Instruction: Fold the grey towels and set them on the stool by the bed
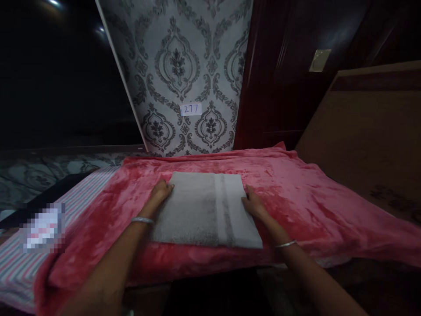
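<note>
A grey folded towel [190, 206] with paler bands down its right side lies flat on a red plush blanket [289, 188]. My left hand [160, 192] is at the towel's upper left edge, its fingers closed on the border. On the opposite side, my right hand [254, 202] has hold of the right edge, with thumb and fingers at the border. The fingertips under the towel are partly hidden. Each wrist wears a silvery bangle.
A striped cloth [88, 186] shows at the left beneath the blanket. Behind stand a large dark screen [66, 79] and a patterned wall [184, 79] with a "277" label [191, 109]. A big cardboard box [368, 131] leans at the right.
</note>
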`<state>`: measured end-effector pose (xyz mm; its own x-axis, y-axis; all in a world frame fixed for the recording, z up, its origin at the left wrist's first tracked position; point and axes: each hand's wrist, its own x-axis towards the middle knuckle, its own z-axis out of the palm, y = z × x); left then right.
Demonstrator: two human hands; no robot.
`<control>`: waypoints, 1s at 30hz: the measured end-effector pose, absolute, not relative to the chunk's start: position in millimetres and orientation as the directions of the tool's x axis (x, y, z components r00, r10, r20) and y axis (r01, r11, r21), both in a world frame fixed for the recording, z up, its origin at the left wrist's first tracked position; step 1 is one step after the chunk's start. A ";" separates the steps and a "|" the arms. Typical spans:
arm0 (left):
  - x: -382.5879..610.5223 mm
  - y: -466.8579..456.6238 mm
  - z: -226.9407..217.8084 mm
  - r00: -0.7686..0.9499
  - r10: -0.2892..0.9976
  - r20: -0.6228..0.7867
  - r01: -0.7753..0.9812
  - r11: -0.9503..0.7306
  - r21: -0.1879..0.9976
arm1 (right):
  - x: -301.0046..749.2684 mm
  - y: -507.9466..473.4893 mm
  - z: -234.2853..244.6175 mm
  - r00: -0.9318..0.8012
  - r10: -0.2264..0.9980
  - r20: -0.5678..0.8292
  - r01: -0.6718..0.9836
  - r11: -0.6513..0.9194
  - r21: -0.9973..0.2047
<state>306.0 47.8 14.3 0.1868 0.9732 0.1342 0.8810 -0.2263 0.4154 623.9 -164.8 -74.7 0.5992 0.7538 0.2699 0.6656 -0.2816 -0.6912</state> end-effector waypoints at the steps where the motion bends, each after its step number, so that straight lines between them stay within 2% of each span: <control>1: 311.3 48.3 19.9 0.217 0.964 0.154 0.879 -0.262 0.398 | 622.1 -160.9 -65.0 0.577 0.765 0.287 0.717 -0.305 -0.627; 3: 327.9 45.5 30.2 0.331 0.920 0.212 0.863 -0.386 0.325 | 610.8 -146.6 -40.8 0.501 0.795 0.341 0.819 -0.308 -0.484; 6: 357.9 35.5 34.2 0.521 0.798 0.304 0.806 -0.577 0.133 | 581.7 -115.5 -10.6 0.382 0.846 0.373 0.905 -0.259 -0.338; 9: 374.8 30.0 17.8 0.571 0.786 0.236 0.806 -0.591 0.019 | 559.0 -91.8 -8.8 0.333 0.891 0.309 0.932 -0.262 -0.251; 13: 373.0 36.9 -12.2 0.524 0.850 0.052 0.850 -0.526 0.031 | 555.9 -85.1 -37.5 0.347 0.926 0.151 0.925 -0.310 -0.221; 16: 370.0 43.0 -20.2 0.524 0.851 0.042 0.850 -0.525 0.034 | 560.4 -86.0 -49.0 0.352 0.927 0.129 0.924 -0.322 -0.208; 24: 369.0 42.7 -15.6 0.526 0.849 0.044 0.846 -0.528 0.079 | 571.9 -92.1 -42.5 0.340 0.931 0.135 0.928 -0.310 -0.205; 30: 368.5 43.4 -14.8 0.544 0.837 0.053 0.832 -0.546 0.099 | 603.6 -126.5 -53.0 0.455 0.880 0.136 0.876 -0.415 -0.245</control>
<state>368.5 43.4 -14.8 0.5439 0.8374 0.0531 0.8316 -0.5464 0.0991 603.6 -126.5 -53.0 0.4555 0.8797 0.1364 0.8759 -0.4155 -0.2452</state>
